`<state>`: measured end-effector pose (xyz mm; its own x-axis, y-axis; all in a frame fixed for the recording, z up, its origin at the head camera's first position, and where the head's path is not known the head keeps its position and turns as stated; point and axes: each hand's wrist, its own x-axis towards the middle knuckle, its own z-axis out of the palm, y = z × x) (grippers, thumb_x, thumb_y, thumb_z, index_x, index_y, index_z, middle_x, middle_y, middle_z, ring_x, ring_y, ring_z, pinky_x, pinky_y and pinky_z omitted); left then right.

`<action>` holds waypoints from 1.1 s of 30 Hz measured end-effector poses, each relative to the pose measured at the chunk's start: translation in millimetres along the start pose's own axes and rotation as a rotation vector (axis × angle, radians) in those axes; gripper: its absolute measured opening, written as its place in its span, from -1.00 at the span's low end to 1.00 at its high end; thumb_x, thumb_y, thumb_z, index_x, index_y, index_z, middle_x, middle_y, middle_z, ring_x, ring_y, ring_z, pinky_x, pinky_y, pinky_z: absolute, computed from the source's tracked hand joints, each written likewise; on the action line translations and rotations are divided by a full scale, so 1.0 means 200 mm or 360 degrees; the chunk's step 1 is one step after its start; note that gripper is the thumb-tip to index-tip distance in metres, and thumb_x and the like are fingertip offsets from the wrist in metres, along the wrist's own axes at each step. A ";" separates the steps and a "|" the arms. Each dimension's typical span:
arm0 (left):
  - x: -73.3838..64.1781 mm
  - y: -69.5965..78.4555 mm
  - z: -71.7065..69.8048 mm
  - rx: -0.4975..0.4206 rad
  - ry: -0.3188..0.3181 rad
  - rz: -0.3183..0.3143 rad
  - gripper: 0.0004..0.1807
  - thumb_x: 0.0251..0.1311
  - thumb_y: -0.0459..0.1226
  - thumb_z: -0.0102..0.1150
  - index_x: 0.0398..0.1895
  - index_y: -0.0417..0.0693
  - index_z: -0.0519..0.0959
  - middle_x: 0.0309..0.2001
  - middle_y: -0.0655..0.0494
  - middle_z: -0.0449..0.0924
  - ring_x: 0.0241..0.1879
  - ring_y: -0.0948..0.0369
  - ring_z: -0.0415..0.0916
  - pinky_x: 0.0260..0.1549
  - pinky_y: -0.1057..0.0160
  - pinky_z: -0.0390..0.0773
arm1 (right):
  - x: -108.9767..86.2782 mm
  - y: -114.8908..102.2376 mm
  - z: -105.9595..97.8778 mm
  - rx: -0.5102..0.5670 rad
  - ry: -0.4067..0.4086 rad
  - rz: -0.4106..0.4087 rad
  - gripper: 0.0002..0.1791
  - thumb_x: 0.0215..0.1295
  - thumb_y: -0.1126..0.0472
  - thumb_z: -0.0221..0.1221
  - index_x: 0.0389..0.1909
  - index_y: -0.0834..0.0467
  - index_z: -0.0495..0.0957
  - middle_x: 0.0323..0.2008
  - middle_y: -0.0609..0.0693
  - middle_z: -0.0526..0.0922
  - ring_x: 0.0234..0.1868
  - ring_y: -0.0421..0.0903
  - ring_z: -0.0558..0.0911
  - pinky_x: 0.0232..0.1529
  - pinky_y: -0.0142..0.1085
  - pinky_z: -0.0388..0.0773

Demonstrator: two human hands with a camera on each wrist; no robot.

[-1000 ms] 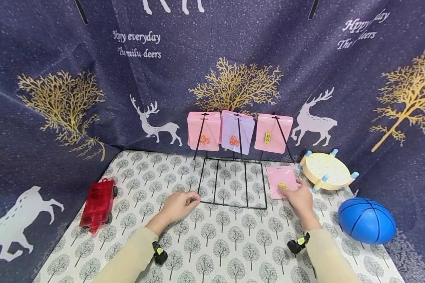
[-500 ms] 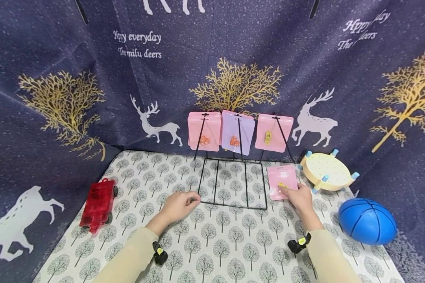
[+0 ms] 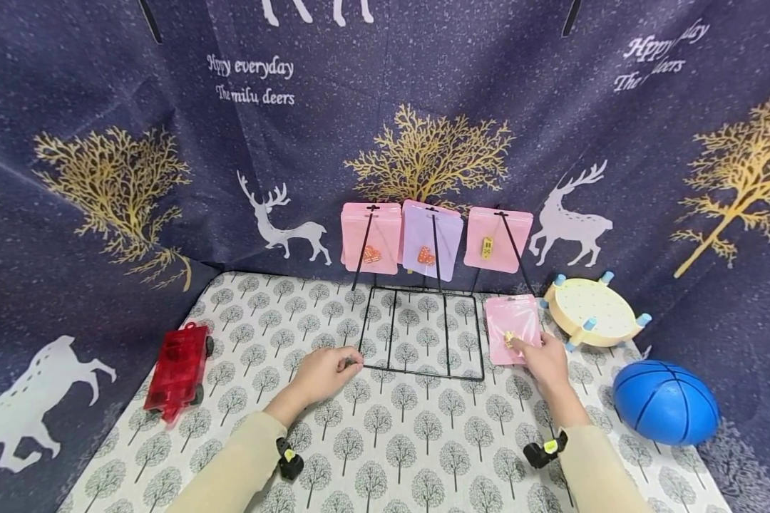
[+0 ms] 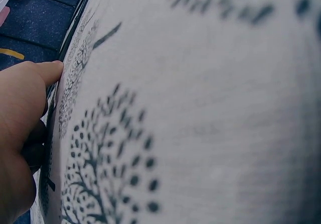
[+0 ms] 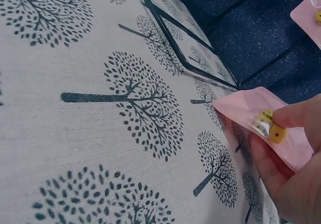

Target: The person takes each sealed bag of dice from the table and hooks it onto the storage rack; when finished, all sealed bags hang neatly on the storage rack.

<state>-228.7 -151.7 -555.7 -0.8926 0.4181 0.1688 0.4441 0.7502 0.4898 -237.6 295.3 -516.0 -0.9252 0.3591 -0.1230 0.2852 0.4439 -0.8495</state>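
Observation:
My right hand (image 3: pixel 547 360) pinches a pink zip bag (image 3: pixel 510 313) by its lower right side, thumb on the front. Yellow dice (image 5: pixel 271 125) show through the bag's window beside the thumb, and other fingers pass behind it. At the front left corner of a black wire display rack (image 3: pixel 417 372), my left hand (image 3: pixel 324 374) holds the frame between curled fingers and thumb. From the rack's prongs hang pink bags with orange dice (image 3: pixel 385 214), a purple bag (image 3: pixel 448 231) with orange dice, and a pink bag (image 3: pixel 512 239) with yellow dice.
A red toy vehicle (image 3: pixel 178 367) lies at the left. On the right are a round cream stand (image 3: pixel 590 310) with blue-tipped legs and a blue ball (image 3: pixel 666 400). The tree-print cloth (image 3: pixel 385 456) covers the table, with a dark deer-print curtain (image 3: pixel 314 157) behind.
The pink bag in my right hand has tilted up slightly, and its dice have shifted a little. My left hand stays at the rack's corner.

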 end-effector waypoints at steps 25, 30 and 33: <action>0.00 0.01 -0.01 0.0028 -0.0023 -0.0047 -0.86 0.43 -0.01 0.27 -0.04 0.34 0.70 -0.70 0.42 0.28 -0.71 0.40 0.11 -0.69 0.38 0.23 | -0.12 0.00 -0.07 0.0039 0.0095 -0.0288 -0.41 0.40 0.01 0.33 0.28 0.28 0.47 0.08 0.23 0.62 -0.06 -0.07 0.57 -0.11 -0.42 0.50; 0.00 0.01 0.00 0.0015 -0.0037 -0.0049 -0.85 0.44 0.00 0.25 -0.03 0.31 0.71 -0.71 0.42 0.27 -0.72 0.41 0.10 -0.70 0.40 0.20 | -0.15 0.02 -0.09 0.0064 0.0085 -0.0429 -0.48 0.40 0.06 0.35 0.22 0.27 0.49 0.04 0.21 0.64 -0.12 -0.20 0.56 -0.15 -0.50 0.49; 0.00 0.01 0.00 0.0010 -0.0036 -0.0046 -0.85 0.44 -0.01 0.25 -0.03 0.31 0.71 -0.71 0.42 0.27 -0.72 0.41 0.10 -0.71 0.40 0.20 | -0.17 0.03 -0.10 0.0084 0.0064 -0.0499 -0.46 0.42 0.11 0.34 0.29 0.27 0.47 0.10 0.21 0.62 -0.05 -0.28 0.54 -0.06 -0.54 0.45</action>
<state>-228.8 -151.1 -554.3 -0.9030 0.4078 0.1355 0.4189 0.7651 0.4890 -199.6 302.6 -506.6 -0.9549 0.2444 0.1687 -0.0267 0.4951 -0.8684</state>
